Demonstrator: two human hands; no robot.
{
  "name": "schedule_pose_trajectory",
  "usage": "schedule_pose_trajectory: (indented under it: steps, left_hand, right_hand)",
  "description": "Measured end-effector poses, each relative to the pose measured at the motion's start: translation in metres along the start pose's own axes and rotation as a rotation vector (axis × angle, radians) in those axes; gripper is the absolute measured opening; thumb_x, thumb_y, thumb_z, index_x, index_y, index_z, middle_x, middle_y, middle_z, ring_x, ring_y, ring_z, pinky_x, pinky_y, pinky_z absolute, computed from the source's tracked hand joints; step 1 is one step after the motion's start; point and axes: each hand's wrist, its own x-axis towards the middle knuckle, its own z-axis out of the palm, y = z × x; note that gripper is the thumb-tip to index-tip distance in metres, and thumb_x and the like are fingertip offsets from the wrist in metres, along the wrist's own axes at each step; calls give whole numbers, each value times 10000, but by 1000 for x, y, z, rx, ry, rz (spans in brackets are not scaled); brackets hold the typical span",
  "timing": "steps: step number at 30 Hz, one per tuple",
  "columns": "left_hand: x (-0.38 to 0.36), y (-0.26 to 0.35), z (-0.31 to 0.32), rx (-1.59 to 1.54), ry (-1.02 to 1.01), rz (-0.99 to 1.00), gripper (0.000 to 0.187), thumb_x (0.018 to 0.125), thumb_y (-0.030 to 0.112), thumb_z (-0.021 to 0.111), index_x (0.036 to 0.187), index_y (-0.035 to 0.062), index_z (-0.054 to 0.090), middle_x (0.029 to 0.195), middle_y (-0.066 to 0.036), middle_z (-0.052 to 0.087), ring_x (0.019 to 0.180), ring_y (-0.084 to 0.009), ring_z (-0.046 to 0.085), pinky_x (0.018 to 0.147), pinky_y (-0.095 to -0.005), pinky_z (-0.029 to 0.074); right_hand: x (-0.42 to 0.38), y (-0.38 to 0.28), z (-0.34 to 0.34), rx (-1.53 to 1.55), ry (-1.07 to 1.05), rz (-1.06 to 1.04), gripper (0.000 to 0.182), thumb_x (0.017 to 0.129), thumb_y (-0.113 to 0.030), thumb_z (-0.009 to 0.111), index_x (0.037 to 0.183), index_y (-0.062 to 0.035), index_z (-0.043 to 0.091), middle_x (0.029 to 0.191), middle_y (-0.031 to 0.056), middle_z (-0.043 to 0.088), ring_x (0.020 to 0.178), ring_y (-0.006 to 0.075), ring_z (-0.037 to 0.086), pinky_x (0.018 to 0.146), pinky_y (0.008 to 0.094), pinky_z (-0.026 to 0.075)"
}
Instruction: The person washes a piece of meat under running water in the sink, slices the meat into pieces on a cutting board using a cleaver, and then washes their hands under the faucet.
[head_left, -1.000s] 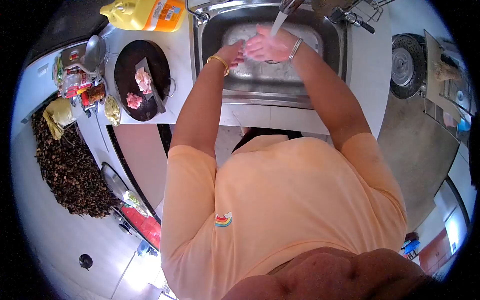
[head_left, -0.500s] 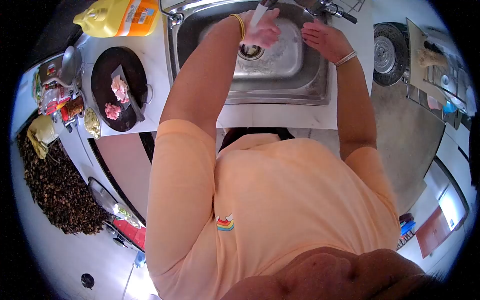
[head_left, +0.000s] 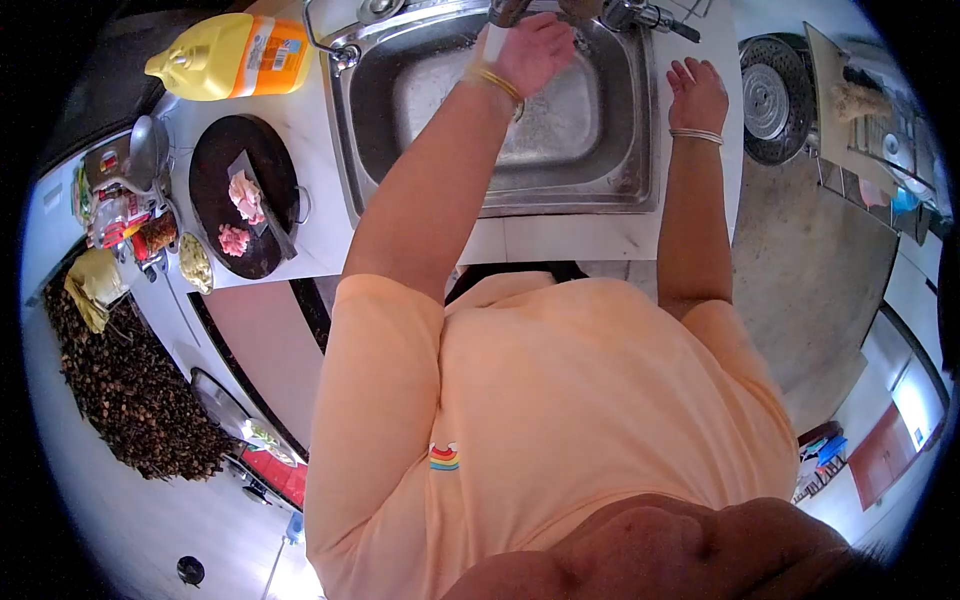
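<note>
Left hand (head_left: 535, 50) reaches up over the sink (head_left: 400, 120), fingers open at the tap (head_left: 505, 12), holding nothing. Right hand (head_left: 697, 92) lies flat and open on the white counter (head_left: 560, 238) beside the sink. A dark board (head_left: 215, 175) with meat sits left.

A home kitchen: steel sink (head_left: 600, 190), chopping board (head_left: 215, 180) with meat, oil jug (head_left: 225, 55).

Both arms stretched forward, hands apart.
The left hand (head_left: 537, 50) reaches far ahead, fingers loosely curled; the right hand (head_left: 697, 95) lies flat, palm down, fingers together.
</note>
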Motion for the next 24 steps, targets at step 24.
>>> schedule_pose_trajectory:
  steps: [24]
  left_hand:
    - [-67, 7, 100, 2035, 1114, 88, 369, 929, 346, 454, 965, 24, 630, 1015, -217, 651, 973, -344, 629, 866, -428, 494]
  right_hand:
    - [-22, 14, 37, -799, 77, -791, 250, 850, -121, 630, 1059, 8, 580, 1006, 78, 608, 884, 166, 575, 787, 287, 465]
